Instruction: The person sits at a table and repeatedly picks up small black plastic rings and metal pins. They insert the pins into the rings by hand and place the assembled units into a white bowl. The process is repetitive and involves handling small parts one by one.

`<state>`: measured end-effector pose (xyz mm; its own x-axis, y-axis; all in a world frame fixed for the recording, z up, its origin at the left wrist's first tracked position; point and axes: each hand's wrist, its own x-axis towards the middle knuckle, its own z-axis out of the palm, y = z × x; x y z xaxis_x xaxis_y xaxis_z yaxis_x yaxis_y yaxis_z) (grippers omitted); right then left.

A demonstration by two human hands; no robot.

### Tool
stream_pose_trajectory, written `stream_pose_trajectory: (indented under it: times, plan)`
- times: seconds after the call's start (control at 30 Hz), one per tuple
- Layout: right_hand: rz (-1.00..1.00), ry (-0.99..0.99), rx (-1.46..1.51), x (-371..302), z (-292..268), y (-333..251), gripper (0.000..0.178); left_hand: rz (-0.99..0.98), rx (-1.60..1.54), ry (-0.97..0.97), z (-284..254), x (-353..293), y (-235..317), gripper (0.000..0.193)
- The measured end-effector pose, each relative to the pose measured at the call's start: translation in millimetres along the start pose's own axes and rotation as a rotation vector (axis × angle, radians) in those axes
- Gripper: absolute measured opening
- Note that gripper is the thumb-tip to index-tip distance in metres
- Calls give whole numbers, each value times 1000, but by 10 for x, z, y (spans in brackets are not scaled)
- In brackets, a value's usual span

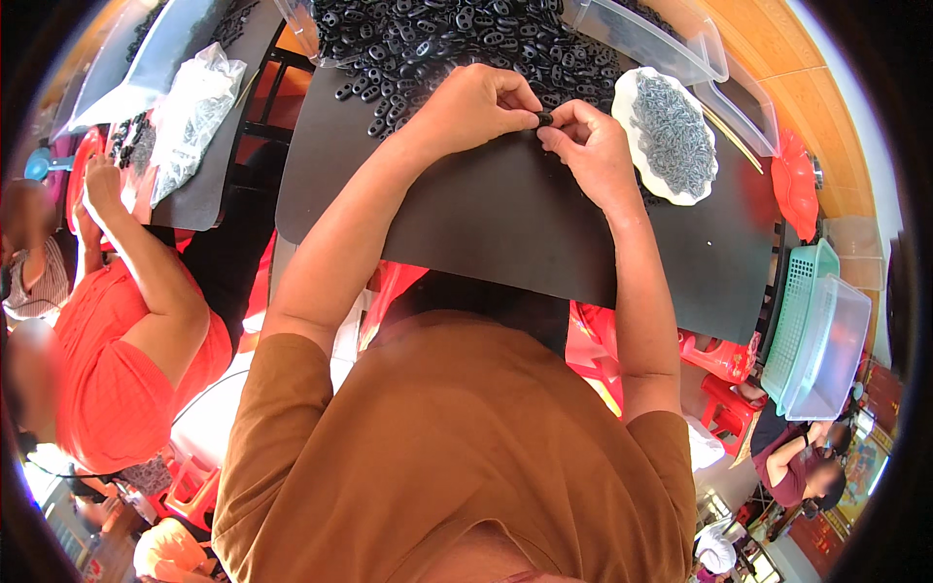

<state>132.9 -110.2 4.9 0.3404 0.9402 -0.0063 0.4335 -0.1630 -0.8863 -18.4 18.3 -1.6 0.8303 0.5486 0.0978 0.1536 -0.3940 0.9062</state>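
Note:
Over the dark table [486, 228], my left hand [478, 105] and my right hand [595, 146] meet fingertip to fingertip. Between them sits a small black plastic piece [544, 119], pinched from both sides; it looks like one of the oval, two-holed cord locks in the heap. That heap of black cord locks [428, 49] spreads just beyond my hands. To the right of my right hand, a white scalloped dish [627, 97] holds many small grey metal springs [673, 136]. Fingers hide much of the held piece.
Clear plastic bins [671, 44] stand at the far side. A red dish [795, 185] and green basket [802, 311] are at the right. On the left, a person in red [136, 350] works at another table with a plastic bag [199, 117] on it.

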Motion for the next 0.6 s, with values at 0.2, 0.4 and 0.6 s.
stream_pose_trajectory:
  times: [0.2,0.4,0.6]
  plan:
    - [11,-1,287,3,-20,-20,7,-85,-196,-34,-37,15,-1,19]
    - [-55,47,353,-5,-19,-55,8,-125,-262,-22,-21,21,-13,21]
    - [-105,73,341,-14,-24,-72,10,-138,-353,-50,-26,17,-15,22]
